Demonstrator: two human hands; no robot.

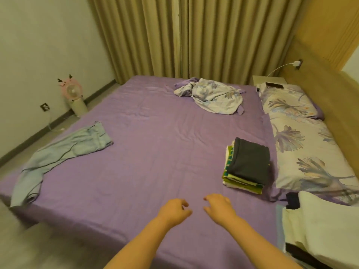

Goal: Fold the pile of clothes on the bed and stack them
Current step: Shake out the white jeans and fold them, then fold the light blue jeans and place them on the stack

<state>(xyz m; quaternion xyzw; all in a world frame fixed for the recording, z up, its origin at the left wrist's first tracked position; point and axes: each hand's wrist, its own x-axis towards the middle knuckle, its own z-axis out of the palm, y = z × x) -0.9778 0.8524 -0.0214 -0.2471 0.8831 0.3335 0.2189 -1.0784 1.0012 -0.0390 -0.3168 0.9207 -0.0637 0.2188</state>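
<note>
purple sheet covers the bed (155,152), the largest surface in view, with curtains behind it and a patterned quilt (303,144) along its right side. light blue trousers (58,152) lie unfolded at the left edge, one leg trailing toward the near left corner; they appear to be the nearest item left to fold. a crumpled floral cloth (215,96) sits at the far side, well apart from the trousers; whether it belongs to the pile cannot be told. a stack (246,166) of folded clothes, dark piece on top, rests near the quilt, so part of the task looks done. broad open sheet lies between trousers, cloth and stack, giving free room for spreading a garment. left hand (174,210) and right hand (219,208) hover side by side above the near edge, fingers loosely curled, holding nothing. a small fan (72,92) stands on the floor left of the bed.
</note>
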